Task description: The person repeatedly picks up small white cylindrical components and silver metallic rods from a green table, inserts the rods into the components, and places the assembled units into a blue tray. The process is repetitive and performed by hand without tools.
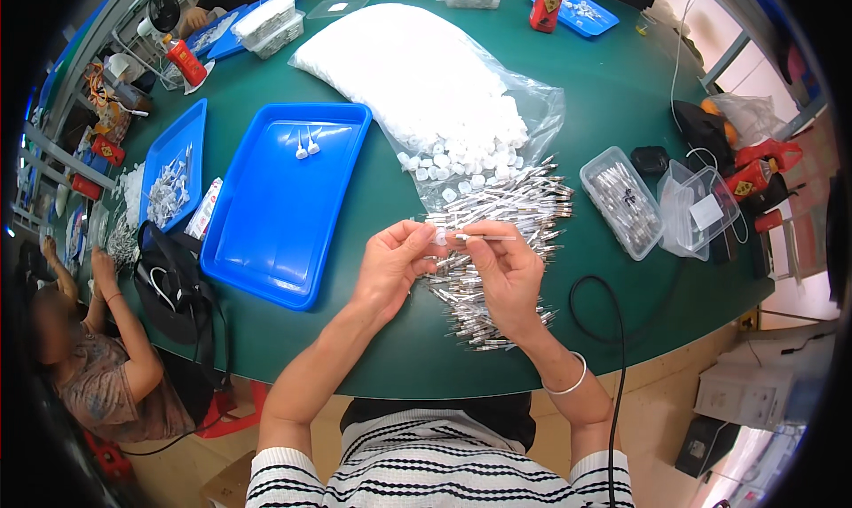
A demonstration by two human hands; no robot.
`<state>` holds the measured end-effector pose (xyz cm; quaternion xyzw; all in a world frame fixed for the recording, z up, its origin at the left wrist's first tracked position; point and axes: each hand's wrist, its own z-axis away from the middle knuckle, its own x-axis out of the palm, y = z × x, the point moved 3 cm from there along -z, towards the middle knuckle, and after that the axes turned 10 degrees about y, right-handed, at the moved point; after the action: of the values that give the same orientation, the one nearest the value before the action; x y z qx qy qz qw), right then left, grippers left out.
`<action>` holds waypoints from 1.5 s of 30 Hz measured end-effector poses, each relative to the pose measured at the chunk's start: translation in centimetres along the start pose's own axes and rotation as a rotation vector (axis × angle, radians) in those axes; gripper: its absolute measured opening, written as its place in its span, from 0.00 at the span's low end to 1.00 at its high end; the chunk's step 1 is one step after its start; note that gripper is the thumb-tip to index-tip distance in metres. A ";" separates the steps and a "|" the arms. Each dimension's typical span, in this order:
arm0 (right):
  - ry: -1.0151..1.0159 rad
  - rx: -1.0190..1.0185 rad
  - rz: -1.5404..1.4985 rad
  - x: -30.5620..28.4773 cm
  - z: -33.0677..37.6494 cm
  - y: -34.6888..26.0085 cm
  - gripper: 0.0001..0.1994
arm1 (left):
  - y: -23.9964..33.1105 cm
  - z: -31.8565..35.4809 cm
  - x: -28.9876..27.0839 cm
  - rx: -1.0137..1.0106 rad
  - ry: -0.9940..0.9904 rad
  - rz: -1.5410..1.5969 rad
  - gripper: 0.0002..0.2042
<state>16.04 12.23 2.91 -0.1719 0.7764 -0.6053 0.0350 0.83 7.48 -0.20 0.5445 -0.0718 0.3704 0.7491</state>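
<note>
My left hand (390,267) pinches a small white plastic cap (440,236) between thumb and fingertips. Held level in my right hand (510,286) is a thin white-and-metal rod (490,237), its inner end meeting the cap. Whether the rod sits inside the cap is too small to tell. Beneath both hands spreads a pile of similar rods (475,317). Just beyond it, loose white caps (479,144) spill from a big clear plastic bag (382,51). To the left lies a blue tray (275,211) with a few capped rods (307,144) near its far end.
At right stand a clear box of rods (624,202) and an empty-looking clear container (697,208). A black cable (619,330) loops over the table's right side. On the left are a second blue tray (197,122), a black bag (173,286) and a person (124,357) working.
</note>
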 end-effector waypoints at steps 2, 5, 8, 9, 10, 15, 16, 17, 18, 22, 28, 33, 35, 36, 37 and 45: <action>0.006 0.006 -0.002 0.1 0.0 0.1 0.08 | 0.0 0.0 0.0 0.024 -0.003 -0.009 0.07; 0.019 0.012 -0.049 0.2 0.0 0.3 0.08 | 0.1 0.0 0.1 0.036 -0.025 -0.020 0.07; 0.017 0.042 -0.059 0.0 -0.3 0.3 0.08 | -0.2 -0.3 -0.1 -0.008 -0.033 0.021 0.08; 0.023 0.046 -0.035 -0.2 -0.3 0.3 0.08 | -0.1 -0.2 0.0 -0.021 -0.033 0.025 0.08; 0.029 0.053 -0.009 -0.3 -0.3 0.4 0.08 | -0.1 -0.1 0.2 -0.035 -0.032 0.031 0.08; 0.045 0.044 0.004 -0.2 -0.2 0.6 0.08 | -0.3 0.0 0.4 -0.078 -0.010 0.056 0.09; 0.041 0.042 -0.002 -0.2 -0.2 0.5 0.08 | -0.4 -0.1 0.4 -0.083 -0.016 0.059 0.09; 0.037 0.040 -0.007 -0.2 -0.2 0.5 0.08 | -0.4 -0.1 0.3 -0.087 -0.023 0.063 0.09; 0.029 0.034 0.021 -0.3 -0.2 0.5 0.08 | -0.4 -0.1 0.4 -0.088 -0.021 0.061 0.09; 0.016 0.010 0.103 -0.3 -0.2 0.3 0.06 | -0.2 0.1 0.7 -0.096 0.012 0.054 0.09; 0.012 -0.034 0.169 -0.3 -0.3 -0.1 0.06 | -0.2 0.2 0.7 -0.076 0.032 0.021 0.09; -0.004 -0.121 0.230 -0.2 -0.4 -0.5 0.04 | -0.4 0.1 0.6 -0.060 0.034 -0.004 0.09; -0.006 -0.147 0.237 -0.2 -0.3 -0.5 0.04 | -0.4 0.1 0.5 -0.053 0.032 -0.012 0.09; -0.016 -0.161 0.264 -0.2 -0.3 -0.5 0.04 | -0.4 0.0 0.4 -0.053 0.025 -0.007 0.09; -0.025 -0.175 0.290 -0.2 -0.3 -0.6 0.04 | -0.5 -0.1 0.2 -0.052 0.019 -0.002 0.09; -0.014 -0.279 0.340 -0.1 -0.4 -1.0 0.04 | -0.6 -0.1 0.2 -0.060 0.010 0.005 0.10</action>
<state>16.22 12.38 3.99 -0.0457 0.8703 -0.4760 0.1178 1.30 7.62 -0.59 0.5197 -0.0805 0.3727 0.7645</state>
